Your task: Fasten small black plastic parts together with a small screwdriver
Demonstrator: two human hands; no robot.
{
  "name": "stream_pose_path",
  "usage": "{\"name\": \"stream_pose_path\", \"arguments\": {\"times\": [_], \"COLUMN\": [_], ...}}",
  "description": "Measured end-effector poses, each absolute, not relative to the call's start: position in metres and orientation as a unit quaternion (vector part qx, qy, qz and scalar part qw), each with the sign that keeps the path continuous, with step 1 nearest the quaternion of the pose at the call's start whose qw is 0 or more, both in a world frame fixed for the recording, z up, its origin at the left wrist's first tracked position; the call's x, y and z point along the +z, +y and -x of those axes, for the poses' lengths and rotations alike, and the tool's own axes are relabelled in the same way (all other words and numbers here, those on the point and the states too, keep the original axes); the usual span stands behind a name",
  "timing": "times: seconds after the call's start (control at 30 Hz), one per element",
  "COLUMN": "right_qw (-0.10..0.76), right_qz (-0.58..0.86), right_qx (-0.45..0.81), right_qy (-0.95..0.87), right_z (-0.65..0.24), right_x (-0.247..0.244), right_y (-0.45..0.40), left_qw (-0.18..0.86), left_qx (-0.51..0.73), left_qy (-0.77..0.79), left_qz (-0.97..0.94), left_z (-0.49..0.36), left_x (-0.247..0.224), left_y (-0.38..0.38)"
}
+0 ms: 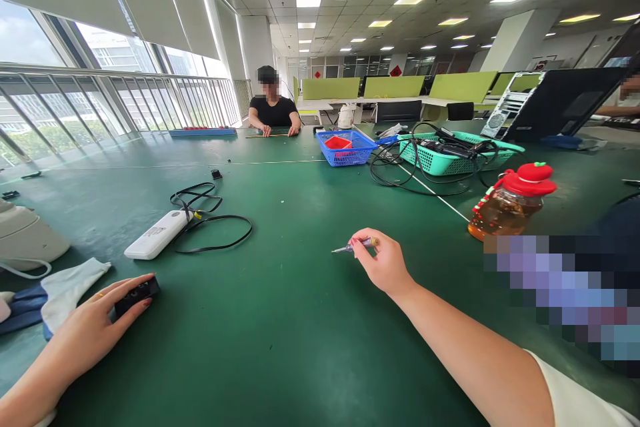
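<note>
At the left front of the green table, my left hand (pixel 111 310) is closed around a small black block-shaped object (pixel 137 296), thumb on one side and fingers on the other. What kind of thing it is I cannot make out. My right hand (pixel 383 259), right of the middle, pinches a small screwdriver (pixel 345 249). Its thin metal tip points left, just over the tabletop, and the yellowish handle end sticks out past my fingers. A white power bank (pixel 157 235) with a black cable (pixel 220 250) lies beyond my left hand.
Blue-and-white cloth gloves (pixel 70 290) lie beside my left wrist. A red-lidded bottle (pixel 515 203) stands at right, near a blue basket (pixel 350 155) and a green basket (pixel 440 163) with cables. Across the table (pixel 280 360) sits a person (pixel 274 110).
</note>
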State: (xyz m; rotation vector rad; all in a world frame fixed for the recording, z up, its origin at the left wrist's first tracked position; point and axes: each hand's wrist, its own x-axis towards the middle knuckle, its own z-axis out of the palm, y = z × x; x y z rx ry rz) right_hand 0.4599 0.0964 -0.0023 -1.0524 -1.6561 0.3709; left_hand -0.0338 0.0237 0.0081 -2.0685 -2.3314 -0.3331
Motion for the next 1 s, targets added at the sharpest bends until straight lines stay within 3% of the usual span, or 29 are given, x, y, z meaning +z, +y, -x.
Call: {"name": "stream_pose_path", "arguments": {"times": [0.3, 0.53, 0.73, 1.0], "right_qw": [0.543, 0.54, 0.542, 0.54], "right_qz": [0.44, 0.443, 0.433, 0.411], "right_qx": [0.16, 0.16, 0.142, 0.123], "right_qy": [-0.697, -0.698, -0.706, -0.724], "right_z": [-0.459, -0.46, -0.459, -0.457], "right_x": [-0.003, -0.004, -0.002, -0.002], "right_y": [0.097, 0.098, 0.099, 0.097], "left_qw": [-0.02, 0.039, 0.065, 0.002], "left_qx": [-0.137, -0.263, -0.224, -0.178], "left_qy": [-0.758, -0.721, -0.739, -0.479], "left_qz": [0.637, 0.64, 0.632, 0.86], "left_z": [0.028, 0.035, 0.016, -0.112], "left_x": [0.009, -0.008, 0.009, 0.047], "left_y": [0.024, 0.024, 0.02, 0.05]}}
